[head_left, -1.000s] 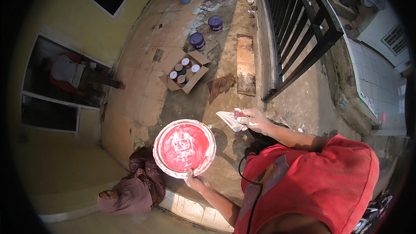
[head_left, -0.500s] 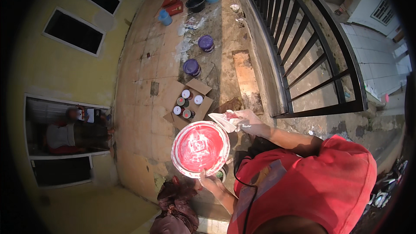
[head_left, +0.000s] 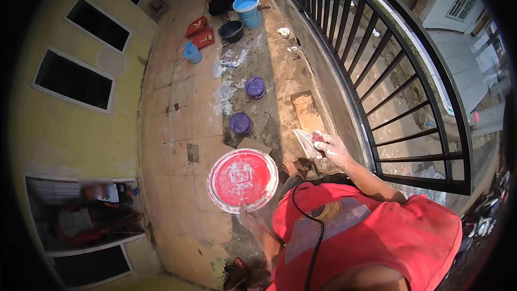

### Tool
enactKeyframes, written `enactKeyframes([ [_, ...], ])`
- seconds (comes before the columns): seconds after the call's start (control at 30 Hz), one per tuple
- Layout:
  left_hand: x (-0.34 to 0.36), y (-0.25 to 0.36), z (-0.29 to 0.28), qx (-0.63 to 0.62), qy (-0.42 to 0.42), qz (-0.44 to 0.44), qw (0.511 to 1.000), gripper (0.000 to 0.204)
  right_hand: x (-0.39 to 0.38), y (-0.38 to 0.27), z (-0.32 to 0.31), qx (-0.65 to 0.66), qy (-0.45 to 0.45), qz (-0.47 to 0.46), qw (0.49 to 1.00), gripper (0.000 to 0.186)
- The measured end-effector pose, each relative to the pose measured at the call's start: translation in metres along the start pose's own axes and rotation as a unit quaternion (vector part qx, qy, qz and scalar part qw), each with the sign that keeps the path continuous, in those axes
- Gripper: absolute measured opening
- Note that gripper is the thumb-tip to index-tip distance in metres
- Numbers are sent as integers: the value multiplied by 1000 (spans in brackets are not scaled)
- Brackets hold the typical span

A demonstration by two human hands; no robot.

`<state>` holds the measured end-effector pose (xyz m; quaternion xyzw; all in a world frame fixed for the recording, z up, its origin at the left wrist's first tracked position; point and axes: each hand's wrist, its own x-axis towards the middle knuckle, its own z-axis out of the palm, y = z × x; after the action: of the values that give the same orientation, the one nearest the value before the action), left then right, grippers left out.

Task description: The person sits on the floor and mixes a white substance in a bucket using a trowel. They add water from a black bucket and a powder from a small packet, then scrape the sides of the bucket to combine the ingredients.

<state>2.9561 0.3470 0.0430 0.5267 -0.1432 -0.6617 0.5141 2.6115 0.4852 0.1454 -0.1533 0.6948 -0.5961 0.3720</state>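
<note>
Red-smeared round lid held up from below by the left hand.
Right hand grips a stained white rag near the black railing.

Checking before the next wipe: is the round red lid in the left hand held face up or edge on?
Face up: the red lid shows its whole paint-smeared round face, held at its lower rim by the left hand.
</note>
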Motion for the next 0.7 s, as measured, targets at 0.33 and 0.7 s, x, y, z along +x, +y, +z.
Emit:
enactKeyframes([
  [0.33, 187, 39, 148, 40, 11, -44, 998, 56, 141, -87, 52, 119, 109, 2, 987, 21],
  [0.7, 271, 30, 174, -11, 101, 54, 993, 43, 377, -65, 71, 51, 46, 20, 997, 25],
])
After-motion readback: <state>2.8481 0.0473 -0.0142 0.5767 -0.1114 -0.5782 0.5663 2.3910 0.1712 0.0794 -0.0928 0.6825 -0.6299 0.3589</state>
